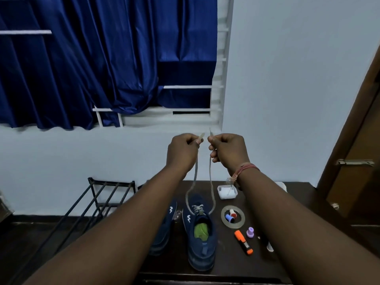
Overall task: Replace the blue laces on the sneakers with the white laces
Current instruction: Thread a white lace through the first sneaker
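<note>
Clearly both hands are raised well above the surface (pixel 267 202), each pinching one end of the same white lace (pixel 210 173). The left hand (pixel 182 150) has a narrow grip on its end, thumb against curled fingers, with the tip poking out just above. The right hand (pixel 227 150) holds the other end the same way, its tip also showing above the fist. The hands sit near each other at about equal height, probably so the two ends can be matched and the lace evened out.

From the hands the two strands run down to the right shoe (pixel 202 235), which stands upright on the surface with its toe pointing away. The lace passes through the eyelets near the toe, and only the lowest rows look threaded, so the lacing seems at an early stage. Pulling upward keeps the strands taut and free of twists. The left shoe (pixel 164 227) lies just beside it, partly hidden by the left forearm; whether it has a lace I cannot tell. No blue lace is plainly visible.

To the right of the shoes lie a tape ring (pixel 241 222), an orange marker (pixel 243 242) and a small white box (pixel 227 192), well apart from the work.
</note>
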A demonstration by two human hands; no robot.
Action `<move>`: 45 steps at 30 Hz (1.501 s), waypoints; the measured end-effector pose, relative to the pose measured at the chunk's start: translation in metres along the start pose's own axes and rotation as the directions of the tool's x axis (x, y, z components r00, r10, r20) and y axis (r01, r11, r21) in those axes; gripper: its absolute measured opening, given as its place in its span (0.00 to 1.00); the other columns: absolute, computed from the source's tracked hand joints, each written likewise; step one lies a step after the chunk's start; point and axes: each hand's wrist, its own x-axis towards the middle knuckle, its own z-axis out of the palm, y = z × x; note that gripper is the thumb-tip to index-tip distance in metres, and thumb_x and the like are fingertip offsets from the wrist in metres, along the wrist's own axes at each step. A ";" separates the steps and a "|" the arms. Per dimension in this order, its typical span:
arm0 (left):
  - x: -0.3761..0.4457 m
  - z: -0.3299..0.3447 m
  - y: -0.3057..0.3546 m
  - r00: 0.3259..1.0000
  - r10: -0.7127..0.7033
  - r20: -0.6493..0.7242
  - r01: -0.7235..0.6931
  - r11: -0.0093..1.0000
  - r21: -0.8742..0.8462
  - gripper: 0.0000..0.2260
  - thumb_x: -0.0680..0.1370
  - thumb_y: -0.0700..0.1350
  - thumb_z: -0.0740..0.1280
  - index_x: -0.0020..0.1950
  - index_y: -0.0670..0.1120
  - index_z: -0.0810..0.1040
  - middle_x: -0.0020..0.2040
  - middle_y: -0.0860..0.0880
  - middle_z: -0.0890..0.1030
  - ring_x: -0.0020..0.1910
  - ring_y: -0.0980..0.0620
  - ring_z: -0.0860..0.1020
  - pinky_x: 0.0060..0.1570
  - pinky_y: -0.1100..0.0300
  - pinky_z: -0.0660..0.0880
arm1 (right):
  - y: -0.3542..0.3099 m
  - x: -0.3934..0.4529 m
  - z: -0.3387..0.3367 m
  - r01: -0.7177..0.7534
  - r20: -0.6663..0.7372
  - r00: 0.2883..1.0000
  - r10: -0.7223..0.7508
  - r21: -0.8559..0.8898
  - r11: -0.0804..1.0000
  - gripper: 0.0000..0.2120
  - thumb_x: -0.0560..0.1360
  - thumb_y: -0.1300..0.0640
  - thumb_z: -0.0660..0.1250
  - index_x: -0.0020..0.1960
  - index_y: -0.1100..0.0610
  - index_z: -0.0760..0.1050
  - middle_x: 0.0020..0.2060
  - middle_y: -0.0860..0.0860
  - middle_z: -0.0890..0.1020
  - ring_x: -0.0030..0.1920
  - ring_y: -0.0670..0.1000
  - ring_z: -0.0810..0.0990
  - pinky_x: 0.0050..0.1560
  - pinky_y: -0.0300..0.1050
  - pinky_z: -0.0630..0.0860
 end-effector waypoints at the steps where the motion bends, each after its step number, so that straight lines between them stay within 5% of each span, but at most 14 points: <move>1: -0.005 0.003 -0.012 0.999 -0.040 0.020 0.040 0.999 -0.024 0.08 0.81 0.45 0.66 0.49 0.49 0.85 0.43 0.53 0.84 0.44 0.52 0.82 0.45 0.56 0.77 | 0.013 -0.002 0.002 -0.032 0.018 0.999 0.032 0.000 0.999 0.07 0.77 0.60 0.69 0.44 0.64 0.81 0.31 0.57 0.80 0.27 0.51 0.75 0.29 0.44 0.78; 6: -0.034 0.021 -0.085 0.961 -0.246 0.126 0.262 0.957 -0.126 0.07 0.81 0.41 0.67 0.55 0.43 0.84 0.40 0.48 0.82 0.34 0.55 0.77 0.30 0.68 0.72 | 0.094 -0.017 0.015 -0.217 0.020 0.976 0.218 -0.031 0.976 0.06 0.75 0.64 0.71 0.44 0.63 0.73 0.30 0.60 0.80 0.25 0.53 0.76 0.28 0.48 0.78; 9: -0.045 0.031 -0.125 0.920 -0.348 0.181 0.383 0.896 -0.225 0.12 0.78 0.39 0.72 0.61 0.41 0.79 0.47 0.41 0.83 0.36 0.53 0.79 0.36 0.63 0.77 | 0.141 -0.025 0.021 -0.310 0.038 0.949 0.312 -0.045 0.950 0.04 0.76 0.67 0.67 0.44 0.68 0.77 0.30 0.61 0.81 0.26 0.54 0.79 0.36 0.57 0.83; 11: -0.048 0.039 -0.146 0.881 -0.415 0.227 0.462 0.857 -0.230 0.16 0.76 0.38 0.74 0.63 0.41 0.76 0.50 0.38 0.83 0.38 0.50 0.81 0.39 0.57 0.78 | 0.161 -0.030 0.024 -0.356 0.062 0.932 0.358 -0.039 0.934 0.04 0.77 0.69 0.63 0.46 0.67 0.77 0.32 0.63 0.82 0.30 0.56 0.81 0.37 0.53 0.83; 19: -0.041 0.045 -0.192 0.779 -0.513 0.362 0.602 0.773 -0.201 0.13 0.76 0.39 0.74 0.60 0.45 0.80 0.39 0.44 0.84 0.29 0.55 0.78 0.30 0.60 0.73 | 0.185 -0.043 0.032 -0.383 0.320 0.877 0.359 0.014 0.924 0.07 0.77 0.71 0.61 0.52 0.69 0.76 0.42 0.69 0.83 0.45 0.65 0.85 0.49 0.53 0.83; 23: -0.039 0.038 -0.187 0.804 -0.449 0.389 0.538 0.829 -0.155 0.05 0.77 0.37 0.72 0.52 0.39 0.84 0.40 0.41 0.85 0.34 0.52 0.80 0.35 0.62 0.78 | 0.180 -0.040 0.030 -0.365 0.366 0.864 0.346 -0.021 0.931 0.08 0.80 0.65 0.63 0.51 0.70 0.77 0.41 0.68 0.83 0.44 0.63 0.85 0.48 0.51 0.83; 26: -0.034 0.037 -0.180 0.882 -0.310 0.356 0.282 0.951 0.130 0.03 0.75 0.41 0.74 0.48 0.45 0.85 0.38 0.48 0.86 0.36 0.54 0.82 0.39 0.61 0.79 | 0.183 -0.030 0.027 -0.380 0.314 0.870 0.382 -0.070 0.923 0.08 0.81 0.64 0.62 0.49 0.68 0.77 0.36 0.65 0.83 0.37 0.60 0.84 0.43 0.52 0.84; 29: -0.026 0.037 -0.167 0.900 -0.205 0.385 0.056 0.930 0.363 0.03 0.72 0.45 0.75 0.41 0.52 0.83 0.34 0.55 0.83 0.34 0.62 0.80 0.36 0.65 0.75 | 0.182 -0.024 0.023 -0.369 0.209 0.894 0.396 -0.155 0.916 0.04 0.79 0.64 0.63 0.47 0.64 0.74 0.30 0.61 0.80 0.30 0.59 0.80 0.38 0.57 0.83; 35: -0.032 0.047 -0.170 0.933 -0.155 0.326 0.045 0.946 0.321 0.03 0.72 0.43 0.76 0.41 0.51 0.83 0.35 0.54 0.84 0.36 0.59 0.81 0.40 0.59 0.78 | 0.181 -0.026 0.021 -0.331 0.167 0.913 0.372 -0.227 0.916 0.02 0.77 0.66 0.65 0.48 0.65 0.73 0.31 0.62 0.81 0.26 0.55 0.79 0.32 0.49 0.82; 39: -0.029 0.046 -0.173 0.940 -0.161 0.301 0.052 0.939 0.341 0.03 0.72 0.43 0.74 0.41 0.52 0.84 0.35 0.54 0.84 0.35 0.58 0.82 0.38 0.58 0.79 | 0.175 -0.026 0.020 -0.385 0.273 0.856 0.438 -0.228 0.894 0.10 0.77 0.69 0.60 0.41 0.66 0.78 0.35 0.63 0.82 0.33 0.55 0.81 0.43 0.53 0.83; 45: -0.027 0.046 -0.175 0.920 -0.264 0.291 0.208 0.955 0.211 0.02 0.75 0.44 0.75 0.45 0.48 0.83 0.37 0.49 0.85 0.37 0.53 0.83 0.37 0.60 0.79 | 0.178 -0.026 0.014 -0.264 0.338 0.840 0.425 -0.429 0.864 0.05 0.73 0.67 0.66 0.43 0.66 0.81 0.37 0.61 0.85 0.37 0.55 0.84 0.45 0.53 0.83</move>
